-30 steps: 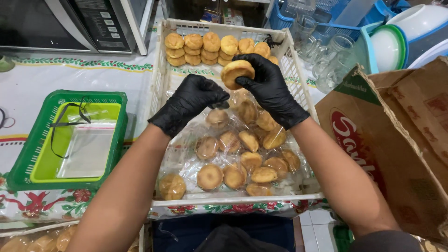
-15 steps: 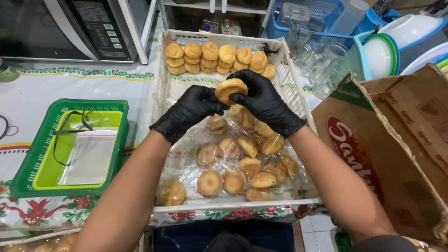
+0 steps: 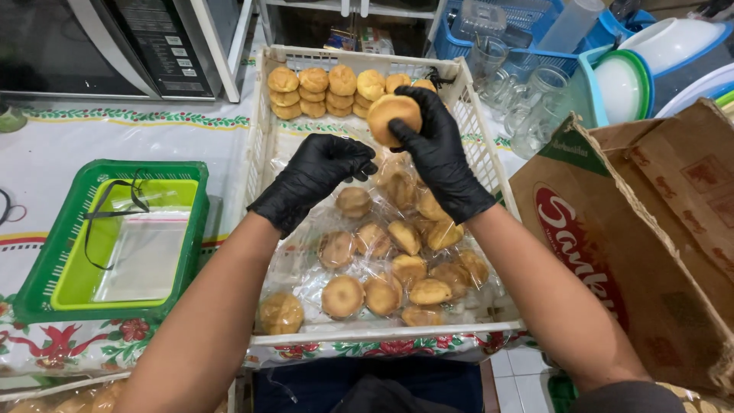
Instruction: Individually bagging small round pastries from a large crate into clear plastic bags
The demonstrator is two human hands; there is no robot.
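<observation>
Bun, round and golden, sits pinched in the right hand above the white crate; it looks light, soft and easily squashed. Best held gently by its rim. The left hand curls loosely, holding nothing, just beside it.

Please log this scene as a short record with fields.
Right hand: black glove, holds one round golden bun above the crate.
Left hand: black glove, beside it, holding nothing visible.
White plastic crate: stacked bare buns at the far end, clear-wrapped buns nearer.
Left of crate: green plastic basket with clear bags.
Right of crate: brown cardboard box.
</observation>
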